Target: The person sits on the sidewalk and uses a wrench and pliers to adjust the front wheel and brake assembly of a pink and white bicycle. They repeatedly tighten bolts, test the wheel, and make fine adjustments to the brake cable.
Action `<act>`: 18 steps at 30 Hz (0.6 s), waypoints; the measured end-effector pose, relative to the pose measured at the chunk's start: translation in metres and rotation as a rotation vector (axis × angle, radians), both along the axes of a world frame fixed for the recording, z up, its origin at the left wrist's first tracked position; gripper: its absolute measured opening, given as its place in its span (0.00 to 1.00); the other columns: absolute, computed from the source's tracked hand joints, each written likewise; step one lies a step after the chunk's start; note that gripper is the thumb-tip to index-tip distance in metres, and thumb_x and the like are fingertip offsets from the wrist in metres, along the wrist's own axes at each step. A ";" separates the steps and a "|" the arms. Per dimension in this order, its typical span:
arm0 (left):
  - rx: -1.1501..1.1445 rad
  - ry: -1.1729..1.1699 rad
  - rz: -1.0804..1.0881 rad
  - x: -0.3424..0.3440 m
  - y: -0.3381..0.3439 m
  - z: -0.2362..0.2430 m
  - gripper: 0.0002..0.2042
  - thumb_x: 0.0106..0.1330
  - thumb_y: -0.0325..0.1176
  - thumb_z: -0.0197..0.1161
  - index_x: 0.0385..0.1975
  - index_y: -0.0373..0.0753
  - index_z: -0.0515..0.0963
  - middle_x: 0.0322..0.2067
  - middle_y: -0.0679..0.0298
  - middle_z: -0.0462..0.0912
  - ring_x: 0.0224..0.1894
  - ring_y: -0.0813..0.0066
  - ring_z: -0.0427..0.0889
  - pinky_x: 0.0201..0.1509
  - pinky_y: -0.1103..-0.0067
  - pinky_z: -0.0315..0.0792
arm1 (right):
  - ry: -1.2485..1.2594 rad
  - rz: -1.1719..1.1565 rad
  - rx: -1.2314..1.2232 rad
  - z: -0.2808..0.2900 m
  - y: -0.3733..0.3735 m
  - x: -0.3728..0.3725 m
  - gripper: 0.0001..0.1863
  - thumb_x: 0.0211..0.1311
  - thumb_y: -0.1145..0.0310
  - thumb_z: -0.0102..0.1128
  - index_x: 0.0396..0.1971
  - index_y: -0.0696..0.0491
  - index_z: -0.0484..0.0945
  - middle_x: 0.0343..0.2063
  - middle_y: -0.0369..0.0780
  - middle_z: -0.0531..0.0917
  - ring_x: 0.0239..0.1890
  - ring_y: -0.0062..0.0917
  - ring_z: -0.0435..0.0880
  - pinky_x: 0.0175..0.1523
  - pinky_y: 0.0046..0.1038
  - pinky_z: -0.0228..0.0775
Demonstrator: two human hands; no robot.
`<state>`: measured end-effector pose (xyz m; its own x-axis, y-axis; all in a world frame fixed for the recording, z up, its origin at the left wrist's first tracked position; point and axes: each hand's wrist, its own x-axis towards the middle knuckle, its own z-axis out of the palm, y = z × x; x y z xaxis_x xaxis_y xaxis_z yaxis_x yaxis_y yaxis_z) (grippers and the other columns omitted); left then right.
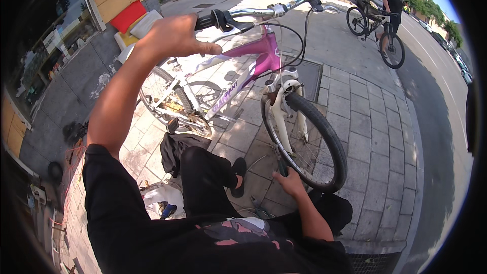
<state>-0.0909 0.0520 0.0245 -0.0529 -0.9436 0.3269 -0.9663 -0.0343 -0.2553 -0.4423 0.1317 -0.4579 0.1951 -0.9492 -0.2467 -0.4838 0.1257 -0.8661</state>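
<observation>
A bicycle with a white and purple frame [266, 58] stands in front of me, its front wheel [329, 144] turned toward my right. At the upper left my left hand [172, 35] is closed at the end of the black handlebar grip [205, 22], thumb stretched below the brake lever. Low beside the front wheel, my right hand [291, 180] is wrapped around a tool with a dark green handle [282, 166]. The tool points up toward the lower end of the white fork [279, 122]. Its tip is too small to make out.
A dark cloth [175, 147] lies by the rear wheel, left of my knee. Close by is a white bag [162, 195] with tools in it. Red cushions [128, 16] rest against the wall. A person [393, 5] stands with another bicycle [390, 48] near the road.
</observation>
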 end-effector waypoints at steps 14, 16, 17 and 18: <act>0.079 -0.271 0.012 -0.013 -0.031 0.018 0.28 0.57 0.46 0.74 0.52 0.32 0.83 0.44 0.45 0.88 0.47 0.49 0.88 0.54 0.60 0.80 | 0.178 0.072 0.033 0.027 0.011 -0.006 0.41 0.57 0.43 0.74 0.57 0.66 0.80 0.53 0.61 0.86 0.58 0.53 0.86 0.63 0.44 0.76; 0.092 -0.321 0.026 -0.011 -0.030 0.017 0.34 0.59 0.53 0.76 0.58 0.33 0.81 0.48 0.46 0.89 0.50 0.51 0.88 0.58 0.61 0.80 | 0.169 0.068 0.007 0.034 0.013 -0.003 0.40 0.57 0.43 0.74 0.56 0.64 0.81 0.51 0.60 0.86 0.57 0.52 0.86 0.63 0.44 0.76; 0.150 -0.283 0.068 -0.017 -0.029 0.019 0.37 0.60 0.57 0.76 0.60 0.33 0.80 0.50 0.45 0.88 0.52 0.52 0.88 0.59 0.62 0.80 | 0.167 0.065 -0.005 0.035 0.014 -0.003 0.39 0.57 0.44 0.74 0.55 0.64 0.82 0.50 0.59 0.87 0.56 0.52 0.87 0.62 0.44 0.77; 0.201 -0.242 0.112 -0.021 -0.028 0.022 0.40 0.60 0.62 0.76 0.63 0.33 0.80 0.51 0.45 0.88 0.54 0.54 0.89 0.60 0.62 0.79 | 0.165 0.072 0.000 0.036 0.013 -0.004 0.38 0.57 0.43 0.74 0.54 0.63 0.82 0.50 0.59 0.87 0.56 0.52 0.87 0.62 0.44 0.77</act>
